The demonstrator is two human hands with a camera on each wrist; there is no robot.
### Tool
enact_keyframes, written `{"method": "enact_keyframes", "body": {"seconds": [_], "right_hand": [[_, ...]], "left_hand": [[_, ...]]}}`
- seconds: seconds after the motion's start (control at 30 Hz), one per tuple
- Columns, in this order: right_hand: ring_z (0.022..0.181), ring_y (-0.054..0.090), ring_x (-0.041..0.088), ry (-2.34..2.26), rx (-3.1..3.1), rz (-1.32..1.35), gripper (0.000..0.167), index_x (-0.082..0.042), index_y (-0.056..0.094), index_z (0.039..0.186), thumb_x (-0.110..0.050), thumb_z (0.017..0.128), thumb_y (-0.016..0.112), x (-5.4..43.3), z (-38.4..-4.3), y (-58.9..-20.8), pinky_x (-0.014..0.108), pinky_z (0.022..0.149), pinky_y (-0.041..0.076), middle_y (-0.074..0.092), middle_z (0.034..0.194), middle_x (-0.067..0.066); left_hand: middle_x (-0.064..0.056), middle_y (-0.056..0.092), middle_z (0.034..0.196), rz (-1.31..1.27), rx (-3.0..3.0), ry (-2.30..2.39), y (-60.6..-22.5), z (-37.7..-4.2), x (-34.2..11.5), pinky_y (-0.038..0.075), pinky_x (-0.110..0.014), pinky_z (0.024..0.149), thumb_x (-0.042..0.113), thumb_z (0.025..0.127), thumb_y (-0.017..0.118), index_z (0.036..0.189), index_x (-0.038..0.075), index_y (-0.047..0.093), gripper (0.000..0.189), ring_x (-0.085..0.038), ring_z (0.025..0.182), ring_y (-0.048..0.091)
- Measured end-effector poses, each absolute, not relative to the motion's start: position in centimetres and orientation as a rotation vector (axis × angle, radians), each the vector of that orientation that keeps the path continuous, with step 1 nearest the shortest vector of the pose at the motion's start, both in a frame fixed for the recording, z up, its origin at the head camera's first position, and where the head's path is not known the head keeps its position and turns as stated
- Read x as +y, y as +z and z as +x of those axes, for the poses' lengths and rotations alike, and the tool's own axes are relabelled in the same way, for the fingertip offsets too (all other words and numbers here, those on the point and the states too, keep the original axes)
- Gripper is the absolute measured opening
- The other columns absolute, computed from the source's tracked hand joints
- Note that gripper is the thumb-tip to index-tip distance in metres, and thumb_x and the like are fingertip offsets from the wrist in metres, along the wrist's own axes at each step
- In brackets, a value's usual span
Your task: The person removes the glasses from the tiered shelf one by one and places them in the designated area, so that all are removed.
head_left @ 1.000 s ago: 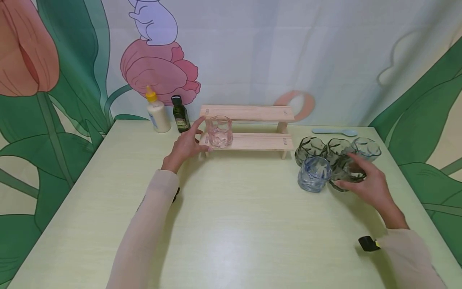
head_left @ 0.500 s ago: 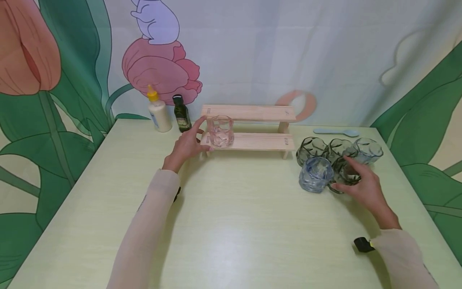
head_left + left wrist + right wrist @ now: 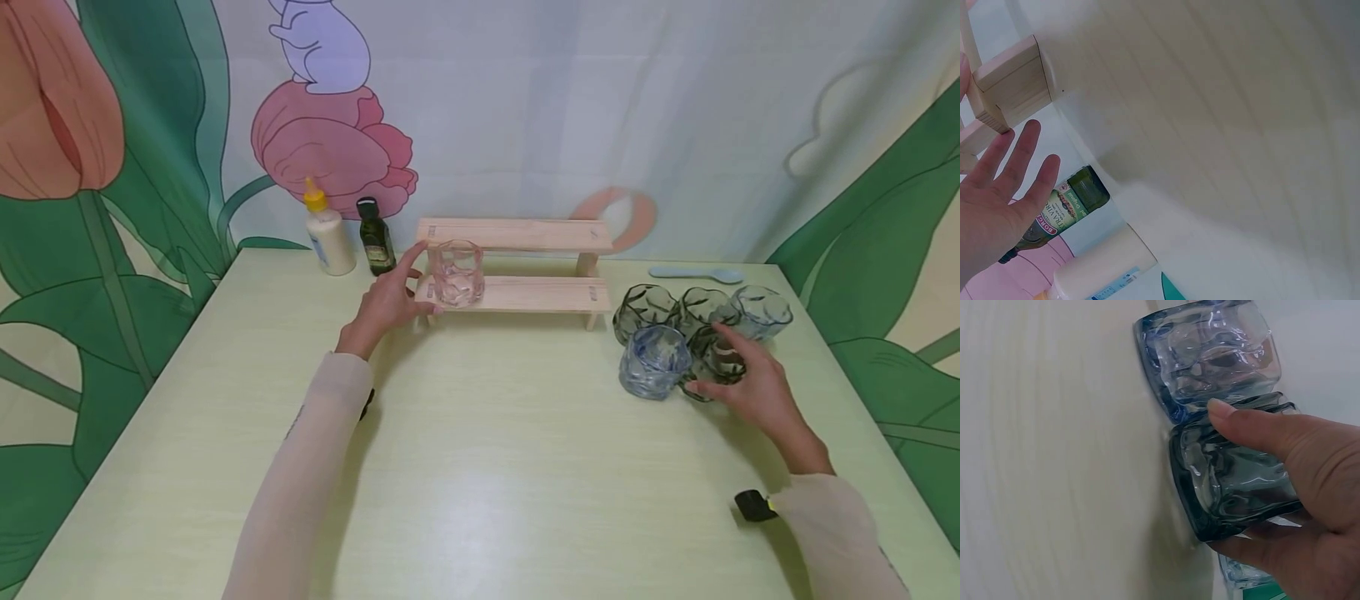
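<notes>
My left hand (image 3: 381,307) is at the left end of a two-tier wooden stand (image 3: 536,293). Its index finger and thumb reach the stand's end, and the other fingers extend fairly straight in the left wrist view. On the lower tier, a clear pinkish glass tumbler (image 3: 457,275) stands just beside these fingertips. My right hand (image 3: 765,387) grips a dark grey-green glass tumbler (image 3: 1241,475) from the side, thumb on one side and fingers on the other. A blue glass tumbler (image 3: 654,362) stands right against it on the left.
Behind the gripped glass stand two more grey-green tumblers (image 3: 645,310) and a pale blue one (image 3: 763,310). A light blue spoon (image 3: 697,273) lies by the back edge. Left of the stand are a green oil bottle (image 3: 376,237) and a cream bottle (image 3: 330,242) with a yellow cap.
My right hand has shifted slightly left, with its thumb now closer to the blue tumbler. My left hand and the pinkish tumbler stay where they were.
</notes>
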State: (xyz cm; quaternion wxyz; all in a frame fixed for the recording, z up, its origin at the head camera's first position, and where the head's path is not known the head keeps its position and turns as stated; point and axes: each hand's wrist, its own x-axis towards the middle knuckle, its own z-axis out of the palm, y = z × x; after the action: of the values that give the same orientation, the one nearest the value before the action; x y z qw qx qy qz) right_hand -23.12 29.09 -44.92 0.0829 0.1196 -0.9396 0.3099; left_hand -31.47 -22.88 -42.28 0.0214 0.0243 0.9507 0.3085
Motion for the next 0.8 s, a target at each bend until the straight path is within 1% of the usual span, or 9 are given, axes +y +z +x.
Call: {"method": "enact_keyframes", "body": {"seconds": [0.13, 0.3, 0.4, 0.47, 0.57, 0.63, 0.67, 0.8], "right_hand": [[0.111, 0.052, 0.054, 0.908, -2.824, 0.387, 0.099, -0.002, 0.032, 0.154, -0.016, 0.074, 0.089, 29.2, -22.8, -44.1, 0.069, 0.082, 0.043, 0.045, 0.139, 0.038], [0.121, 0.043, 0.056, 0.933, -2.862, 0.362, 0.096, -0.001, 0.035, 0.153, -0.022, 0.076, 0.088, 29.3, -22.3, -42.3, 0.069, 0.085, 0.041, 0.041, 0.141, 0.037], [0.124, 0.042, 0.056, 0.956, -2.83, 0.362, 0.093, 0.001, 0.035, 0.152, -0.017, 0.077, 0.087, 29.3, -22.2, -41.4, 0.07, 0.089, 0.041, 0.039, 0.143, 0.036], [0.122, 0.044, 0.054, 0.962, -2.789, 0.376, 0.093, 0.001, 0.036, 0.152, -0.013, 0.076, 0.088, 29.1, -22.3, -40.8, 0.069, 0.089, 0.042, 0.041, 0.14, 0.035], [0.122, 0.046, 0.05, 0.97, -2.725, 0.404, 0.093, -0.002, 0.037, 0.152, -0.009, 0.075, 0.088, 28.3, -22.6, -39.8, 0.068, 0.09, 0.043, 0.043, 0.138, 0.032], [0.122, 0.047, 0.047, 0.973, -2.697, 0.426, 0.092, -0.006, 0.038, 0.153, -0.01, 0.075, 0.088, 27.5, -23.0, -39.1, 0.059, 0.092, 0.047, 0.045, 0.137, 0.03], [0.122, 0.048, 0.046, 0.983, -2.688, 0.443, 0.092, -0.007, 0.038, 0.153, -0.01, 0.075, 0.087, 27.1, -23.2, -38.7, 0.058, 0.092, 0.047, 0.045, 0.137, 0.029], [0.126, 0.048, 0.048, 1.046, -2.697, 0.523, 0.093, -0.008, 0.035, 0.155, -0.011, 0.077, 0.086, 25.1, -24.4, -37.6, 0.057, 0.096, 0.048, 0.043, 0.143, 0.028]], "left_hand": [[-0.011, 0.054, 0.147, 0.084, 2.949, 0.958, -42.4, -31.5, -22.9, 0.051, -0.055, 0.09, 0.026, 0.083, 0.083, 0.157, 0.045, 0.01, 0.106, -0.033, 0.114, 0.064], [-0.012, 0.055, 0.146, 0.101, 2.959, 0.964, -42.6, -31.5, -23.0, 0.051, -0.054, 0.089, 0.025, 0.082, 0.083, 0.157, 0.045, 0.01, 0.106, -0.033, 0.113, 0.064], [-0.012, 0.056, 0.145, 0.11, 2.965, 0.966, -42.6, -31.5, -23.1, 0.051, -0.054, 0.089, 0.025, 0.082, 0.084, 0.157, 0.044, 0.011, 0.107, -0.033, 0.112, 0.065], [-0.012, 0.056, 0.145, 0.114, 2.964, 0.967, -42.6, -31.6, -23.1, 0.051, -0.055, 0.089, 0.025, 0.082, 0.084, 0.158, 0.044, 0.011, 0.107, -0.033, 0.112, 0.065], [-0.012, 0.056, 0.145, 0.109, 2.963, 0.966, -42.6, -31.6, -23.2, 0.051, -0.055, 0.089, 0.025, 0.082, 0.084, 0.157, 0.044, 0.011, 0.107, -0.033, 0.112, 0.065], [-0.012, 0.056, 0.145, 0.105, 2.961, 0.967, -42.6, -31.6, -23.2, 0.051, -0.055, 0.089, 0.025, 0.082, 0.084, 0.157, 0.044, 0.011, 0.107, -0.033, 0.112, 0.065], [-0.012, 0.056, 0.145, 0.105, 2.96, 0.967, -42.6, -31.6, -23.2, 0.051, -0.055, 0.089, 0.025, 0.082, 0.084, 0.157, 0.044, 0.011, 0.107, -0.033, 0.112, 0.065], [-0.012, 0.055, 0.146, 0.107, 2.955, 0.964, -42.7, -31.6, -23.2, 0.051, -0.055, 0.09, 0.025, 0.082, 0.084, 0.158, 0.044, 0.011, 0.107, -0.033, 0.113, 0.065]]}}
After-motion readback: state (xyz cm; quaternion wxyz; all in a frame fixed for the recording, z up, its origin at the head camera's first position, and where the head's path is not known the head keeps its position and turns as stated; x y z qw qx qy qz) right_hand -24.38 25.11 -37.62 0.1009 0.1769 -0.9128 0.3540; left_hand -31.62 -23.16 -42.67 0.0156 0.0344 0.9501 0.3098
